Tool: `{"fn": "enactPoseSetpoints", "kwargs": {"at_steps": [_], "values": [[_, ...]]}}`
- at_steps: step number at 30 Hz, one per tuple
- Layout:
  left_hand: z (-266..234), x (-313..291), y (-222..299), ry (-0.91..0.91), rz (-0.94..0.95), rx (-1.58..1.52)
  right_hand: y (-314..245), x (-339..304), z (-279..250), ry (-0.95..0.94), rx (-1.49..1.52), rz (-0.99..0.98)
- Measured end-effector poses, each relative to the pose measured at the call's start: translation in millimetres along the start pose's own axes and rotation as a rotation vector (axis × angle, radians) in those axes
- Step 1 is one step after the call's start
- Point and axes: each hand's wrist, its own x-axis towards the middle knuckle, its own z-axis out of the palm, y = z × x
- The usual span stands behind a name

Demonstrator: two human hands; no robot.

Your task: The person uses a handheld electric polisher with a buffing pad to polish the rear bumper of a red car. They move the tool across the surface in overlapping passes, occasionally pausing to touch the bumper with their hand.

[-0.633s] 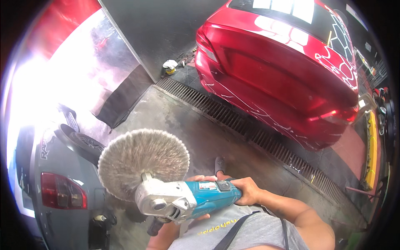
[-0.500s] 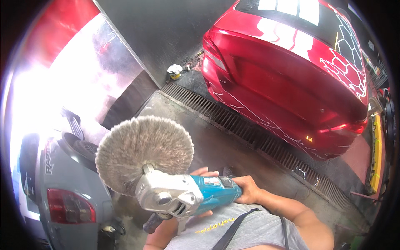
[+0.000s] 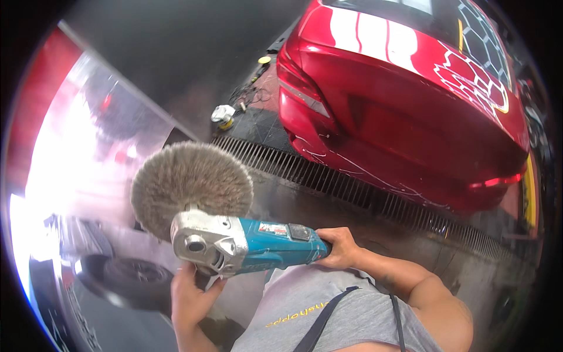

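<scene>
While blue-and-silver rotary polisher (image 3: 272, 240) sits before grey fabric shirt (image 3: 305, 293), right hand (image 3: 340, 249) clasps its rear end (image 3: 314, 247); left hand (image 3: 193, 299) meets dark side handle (image 3: 202, 281) under silver metal head (image 3: 208, 237), closure unclear. Round grey-brown fluffy pad (image 3: 190, 179) well apart from glossy red car (image 3: 410, 123): no contact, done and remaining areas cannot be told apart. Counted: one polisher, one pad, one red car, one side handle, two hands.
</scene>
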Motion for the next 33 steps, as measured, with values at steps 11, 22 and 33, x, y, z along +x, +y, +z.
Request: {"fn": "enactPoseSetpoints", "kwargs": {"at_steps": [11,22,33], "values": [[58,296,-116,-0.936,-0.184,-0.233,48,40,159,0.171,0.377,0.569],[291,397,-37,-1.327,0.691,0.191,94,3,304,1.032,0.891,0.871],[392,412,45,-1.384,1.011,0.407,147,33,347,1.452,0.88,0.965]]}}
